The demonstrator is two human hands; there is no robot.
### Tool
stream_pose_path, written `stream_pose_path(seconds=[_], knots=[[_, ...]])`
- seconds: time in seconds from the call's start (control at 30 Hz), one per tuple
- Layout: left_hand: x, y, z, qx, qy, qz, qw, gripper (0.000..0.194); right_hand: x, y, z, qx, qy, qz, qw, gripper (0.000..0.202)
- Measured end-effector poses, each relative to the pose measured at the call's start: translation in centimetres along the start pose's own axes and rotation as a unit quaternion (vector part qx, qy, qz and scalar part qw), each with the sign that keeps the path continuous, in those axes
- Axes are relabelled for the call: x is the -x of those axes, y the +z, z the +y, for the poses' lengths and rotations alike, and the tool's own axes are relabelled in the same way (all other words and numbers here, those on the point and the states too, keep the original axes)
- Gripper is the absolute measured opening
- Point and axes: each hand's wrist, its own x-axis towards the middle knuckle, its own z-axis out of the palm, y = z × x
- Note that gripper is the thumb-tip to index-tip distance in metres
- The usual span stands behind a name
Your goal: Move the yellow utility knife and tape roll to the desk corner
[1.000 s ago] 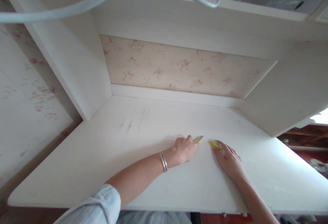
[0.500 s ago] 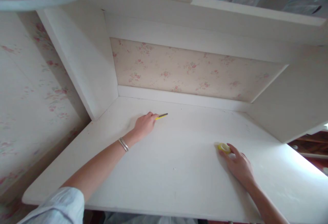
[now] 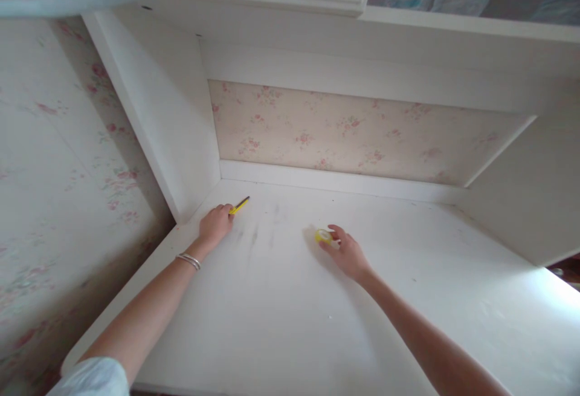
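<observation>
Head view, left hand [image 3: 216,225]: my fingers clamped on a yellow utility knife [image 3: 239,205], tip aimed at the desk's [image 3: 290,323] back-left corner.
Right hand [image 3: 348,255]: fingertips together on a yellow tape roll [image 3: 323,236], pinning it flat mid-desk.
Why: both low, steadied against the surface.

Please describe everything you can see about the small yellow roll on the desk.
The yellow roll is a small ring, seemingly tape with a pale, glossy centre; details are too small to tell. It lies on the white desk, toward the back. The right hand rests behind it, fingers touching its right side. Nothing else touches it.
</observation>
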Motion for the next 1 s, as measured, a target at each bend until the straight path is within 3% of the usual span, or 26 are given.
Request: stream_pose_path(seconds=[0.2,0.33,0.43,0.53,0.67,0.87,1.0], knots=[[-1.3,-0.1,-1.2,0.014,-0.01,-0.013,1.0,0.027,-0.8,5.6,-7.6,0.002,-0.1,-0.089,0.991,0.052],[-2.1,-0.1,-0.9,0.031,0.001,-0.025,0.999,0.027,-2.1,7.7,-10.3,0.002,-0.114,-0.103,0.988,0.054],[-1.9,-0.5,-0.1,0.051,0.025,-0.031,0.998,0.03,-3.5,8.7,-11.3,-0.011,-0.112,-0.103,0.988,0.056],[-1.3,-1.3,1.2,0.108,0.099,-0.014,0.989,0.033,-4.8,9.3,-12.2,-0.015,-0.114,-0.091,0.989,0.057],[-0.5,-2.3,3.0,0.179,0.157,-0.055,0.97,0.043,-5.6,10.1,-13.7,-0.013,-0.135,-0.069,0.988,0.058],[0.3,-2.4,4.4,0.099,0.165,-0.083,0.978,0.036,-4.8,10.6,-15.0,0.017,-0.172,-0.034,0.984,0.068],[0.0,-2.2,5.2,0.048,0.165,-0.079,0.982,0.029,-4.4,10.5,-14.8,0.033,-0.156,-0.035,0.987,0.071]])
